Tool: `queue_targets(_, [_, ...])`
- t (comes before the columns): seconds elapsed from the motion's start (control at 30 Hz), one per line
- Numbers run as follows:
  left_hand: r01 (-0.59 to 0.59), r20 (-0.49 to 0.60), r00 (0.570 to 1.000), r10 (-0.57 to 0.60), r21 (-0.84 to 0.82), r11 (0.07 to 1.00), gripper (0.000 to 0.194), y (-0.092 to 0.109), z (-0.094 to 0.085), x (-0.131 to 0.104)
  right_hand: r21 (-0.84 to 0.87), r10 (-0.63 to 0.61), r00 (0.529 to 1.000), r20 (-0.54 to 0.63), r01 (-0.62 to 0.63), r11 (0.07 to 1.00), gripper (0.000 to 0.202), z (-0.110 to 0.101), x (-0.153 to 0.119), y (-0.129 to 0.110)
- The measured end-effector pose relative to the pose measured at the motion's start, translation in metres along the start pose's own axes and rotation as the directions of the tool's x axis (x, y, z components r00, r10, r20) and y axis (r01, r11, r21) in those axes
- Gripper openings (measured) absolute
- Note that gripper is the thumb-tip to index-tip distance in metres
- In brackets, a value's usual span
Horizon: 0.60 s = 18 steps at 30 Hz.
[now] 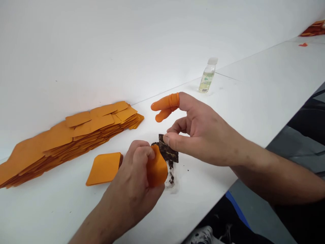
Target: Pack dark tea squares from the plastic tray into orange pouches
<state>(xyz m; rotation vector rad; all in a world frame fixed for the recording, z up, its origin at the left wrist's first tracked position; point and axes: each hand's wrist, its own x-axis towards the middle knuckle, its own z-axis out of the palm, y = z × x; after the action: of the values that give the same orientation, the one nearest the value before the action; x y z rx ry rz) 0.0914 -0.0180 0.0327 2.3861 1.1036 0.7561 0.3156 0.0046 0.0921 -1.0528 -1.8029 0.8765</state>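
My left hand is closed on an orange sheet with rounded corners, which bends between thumb and fingers. My right hand pinches a dark brown, rough-surfaced flat piece between the thumb and curled fingers. Orange finger cots cover two of its fingers, which stretch out free to the left. The dark piece lies right beside the sheet; whether they touch is unclear. Beneath both hands is a whitish patch smeared with dark material, partly hidden. A small stack of orange sheets lies left of my left hand.
A long, overlapping pile of orange sheets runs along the white wall. A capped clear bottle with pale yellow liquid stands behind my right hand. Red-orange pieces lie at the far right. The white table's front edge slants across the lower right.
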Motion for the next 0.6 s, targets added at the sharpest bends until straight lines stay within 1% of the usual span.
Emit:
queue_targets(0.1, [-0.027, -0.004, 1.0, 0.027, 0.024, 0.999, 0.045, -0.002, 0.001, 0.0, 0.011, 0.056, 0.998, 0.043, -0.056, 0.998, 0.047, -0.004, 0.006, 0.005])
queue_targets(0.23, [-0.116, 0.006, 0.993, 0.116, 0.026, 0.993, 0.067, -0.003, 0.002, -0.001, -0.039, 0.117, 0.988, 0.099, -0.113, 0.993, 0.048, -0.006, 0.01, 0.008])
queue_targets(0.3, [-0.124, 0.032, 0.992, 0.123, 0.036, 0.992, 0.071, -0.003, 0.001, -0.002, -0.059, 0.13, 0.987, 0.096, -0.124, 0.99, 0.048, -0.006, 0.011, 0.007])
queue_targets(0.4, [-0.118, 0.042, 0.992, 0.115, 0.071, 0.991, 0.064, -0.002, 0.001, -0.002, -0.077, 0.141, 0.987, 0.075, -0.135, 0.988, 0.05, -0.006, 0.013, 0.005])
queue_targets(0.5, [-0.134, 0.028, 0.991, 0.132, 0.104, 0.985, 0.054, -0.003, 0.001, -0.002, -0.092, 0.158, 0.986, 0.054, -0.152, 0.984, 0.051, -0.006, 0.013, 0.005])
queue_targets(0.6, [-0.135, 0.003, 0.991, 0.136, 0.067, 0.988, 0.048, -0.005, 0.002, -0.001, -0.09, 0.133, 0.99, 0.049, -0.128, 0.988, 0.05, -0.006, 0.012, 0.005])
